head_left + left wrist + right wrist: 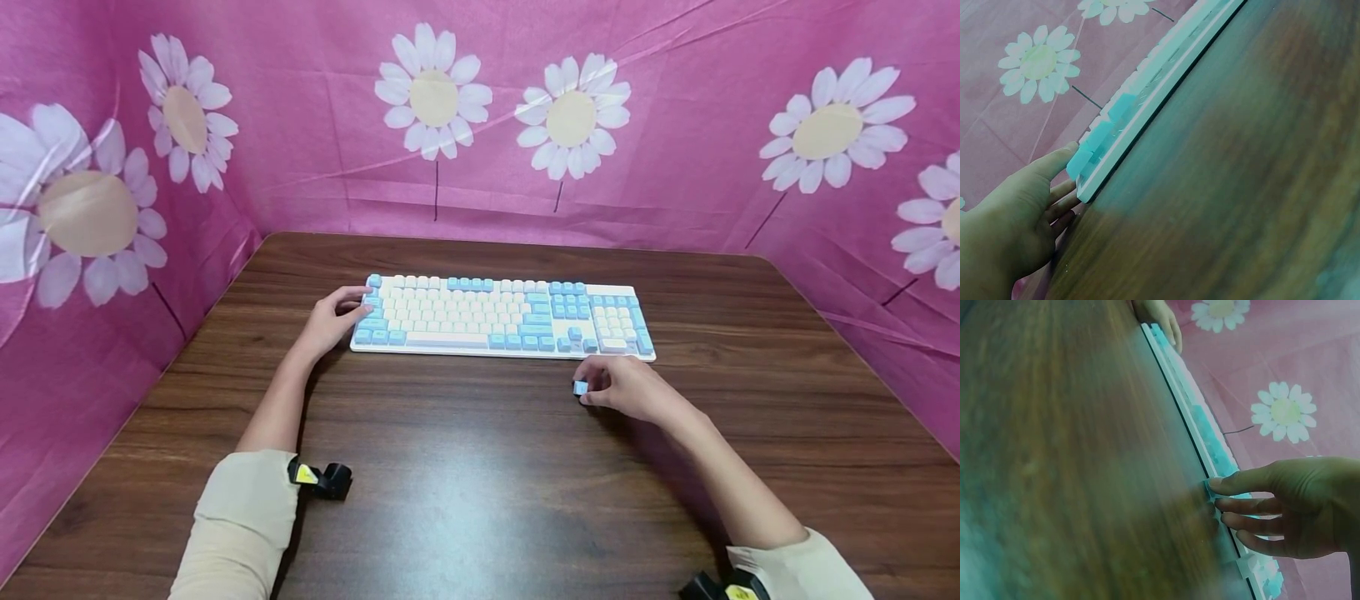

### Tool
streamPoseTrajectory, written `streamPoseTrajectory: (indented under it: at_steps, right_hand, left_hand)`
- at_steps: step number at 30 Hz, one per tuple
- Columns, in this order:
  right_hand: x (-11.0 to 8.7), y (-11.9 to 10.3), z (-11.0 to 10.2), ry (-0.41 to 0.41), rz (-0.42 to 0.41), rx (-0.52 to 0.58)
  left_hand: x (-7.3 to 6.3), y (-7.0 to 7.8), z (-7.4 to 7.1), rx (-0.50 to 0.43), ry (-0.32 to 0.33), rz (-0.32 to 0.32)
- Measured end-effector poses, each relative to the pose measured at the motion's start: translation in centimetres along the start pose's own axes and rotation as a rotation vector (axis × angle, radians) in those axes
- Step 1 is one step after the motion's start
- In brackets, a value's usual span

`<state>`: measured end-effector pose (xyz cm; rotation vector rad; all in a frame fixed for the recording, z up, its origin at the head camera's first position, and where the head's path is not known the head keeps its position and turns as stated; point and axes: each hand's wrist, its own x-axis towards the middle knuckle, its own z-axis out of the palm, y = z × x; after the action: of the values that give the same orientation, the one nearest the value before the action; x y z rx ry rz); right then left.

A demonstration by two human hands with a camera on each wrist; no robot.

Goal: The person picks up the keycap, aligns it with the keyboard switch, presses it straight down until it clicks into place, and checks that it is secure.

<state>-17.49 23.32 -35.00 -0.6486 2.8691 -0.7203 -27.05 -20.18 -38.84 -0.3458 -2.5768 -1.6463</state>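
A full-size keyboard [453, 315] with white and light-blue keycaps lies on the brown wooden table. My left hand [330, 321] rests against its left end, thumb and forefinger touching the blue keys there, the fingers fairly straight. The left wrist view shows the thumb [1060, 159] at a blue corner key and the other fingers beside the end of the case. In front of the keyboard's right part, my right hand [626, 387] pinches a small light-blue keycap [581, 388] between thumb and fingers. Among the blue arrow keys is a bare spot [576, 345] without a cap.
The wooden table [450, 467] stretches out in front of the keyboard and to both sides. Behind and around it hangs a pink cloth [300, 108] printed with white daisies. Black wrist cameras sit at both sleeves, the left one [330, 482] above the tabletop.
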Motion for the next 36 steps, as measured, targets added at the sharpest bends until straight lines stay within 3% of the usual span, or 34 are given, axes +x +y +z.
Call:
streamPoseTrajectory:
  at_steps: [36]
  right_hand:
    - [1.9, -0.4, -1.3, 0.074, -0.041, -0.072]
  left_hand:
    - [0.2, -0.1, 0.0, 0.007, 0.006, 0.017]
